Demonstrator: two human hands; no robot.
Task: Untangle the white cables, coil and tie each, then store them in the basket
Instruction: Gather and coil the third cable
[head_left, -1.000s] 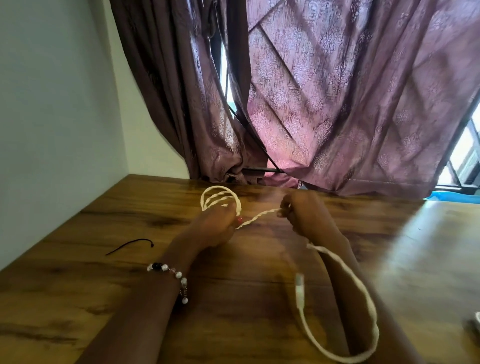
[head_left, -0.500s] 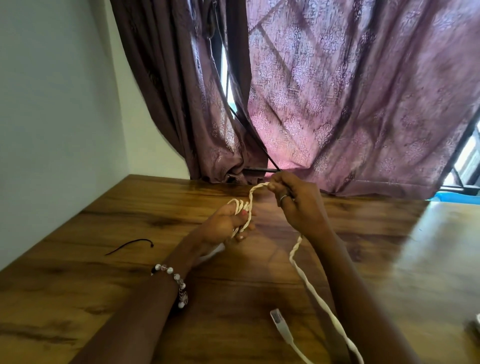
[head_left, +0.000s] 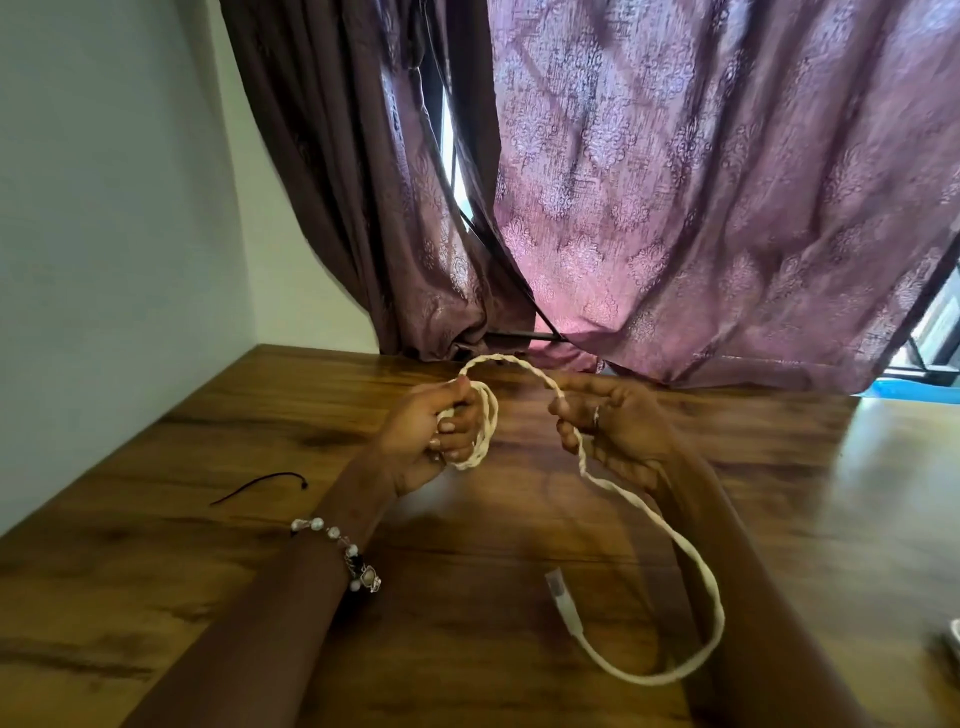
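Above the table (head_left: 156, 597), both hands grip the white cable (head_left: 524, 366), fingers hiding its coils.

White cable (head_left: 522, 370), braided: several loops gathered in the left hand (head_left: 434, 434), fingers curled round them; an arc rises from that hand and runs across to the right hand (head_left: 613, 428), whose fingers curl around the strand; the remainder hangs in a long loop over the right forearm, ending in a flat connector (head_left: 558, 590) above the wooden table (head_left: 156, 571). Black tie (head_left: 260, 486): lies on the table, left of the left arm, apart from it. Beaded bracelet (head_left: 343, 553): on the left wrist. Purple patterned curtain (head_left: 675, 208): hangs behind the table; pale wall (head_left: 104, 208) at left.
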